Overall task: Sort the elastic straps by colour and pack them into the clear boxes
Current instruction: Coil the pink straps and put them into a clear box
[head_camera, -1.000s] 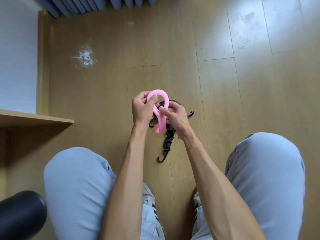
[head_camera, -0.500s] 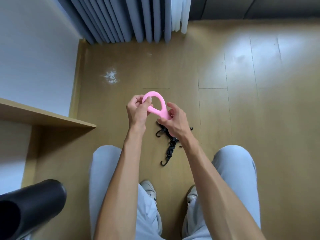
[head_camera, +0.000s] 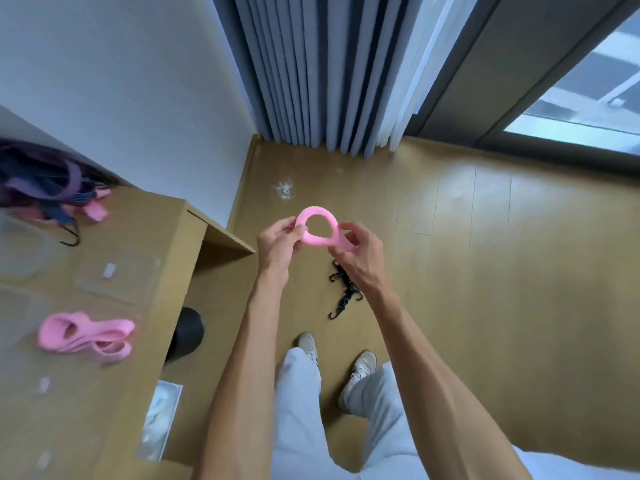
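While both arms reach to frame centre, the pink strap (head_camera: 320, 230) hangs looped between the hands: left hand (head_camera: 277, 245) pinches its left side, right hand (head_camera: 360, 254) grips its right end. More pink straps (head_camera: 85, 336) lie on the desk (head_camera: 114, 410), lower left; black hooked cords (head_camera: 343, 292) sit on the floor just below the right hand.

Hidden, cropped and blurred from where I watch

The right hand (head_camera: 360, 256) covers one end of the pink strap (head_camera: 320, 230) and the top of the black hooked cord (head_camera: 344, 289) on the floor. The purple and navy straps (head_camera: 41, 181) run off the left edge, smeared by blur. I cannot trace the clear boxes (head_camera: 117, 282) on the desk (head_camera: 166, 258) (only faint outlines).
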